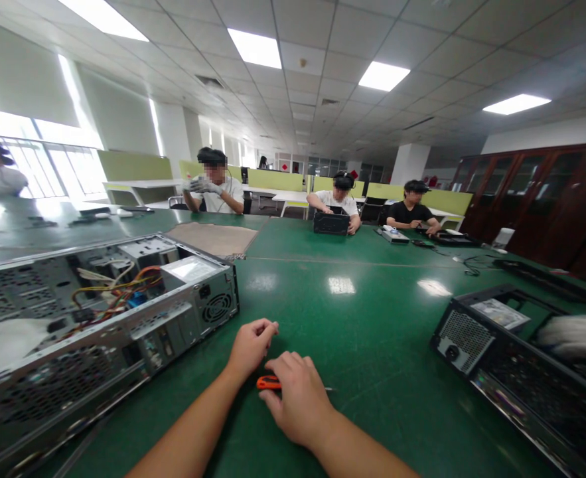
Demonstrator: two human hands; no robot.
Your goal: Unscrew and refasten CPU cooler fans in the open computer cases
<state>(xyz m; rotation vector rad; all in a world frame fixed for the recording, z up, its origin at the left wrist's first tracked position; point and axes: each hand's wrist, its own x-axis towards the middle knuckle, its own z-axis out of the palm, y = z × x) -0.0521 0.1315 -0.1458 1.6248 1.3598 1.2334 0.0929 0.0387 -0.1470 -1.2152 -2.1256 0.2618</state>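
Over the table, my right hand covered the screwdriver, my left hand curled nearby; I couldn't tell if either gripped.

The person's own left hand and right hand make two. Screwdriver: one. Tabletop: one. Left case and right case: two in the foreground. Power supplies: two, one per foreground case. Mat: one. Co-workers facing from across the tabletop: three, plus a fourth at the left edge. Headsets on those three: one each. Black box before the middle co-worker: one. Gloved hand at the right case: one. Ceiling lights: four.
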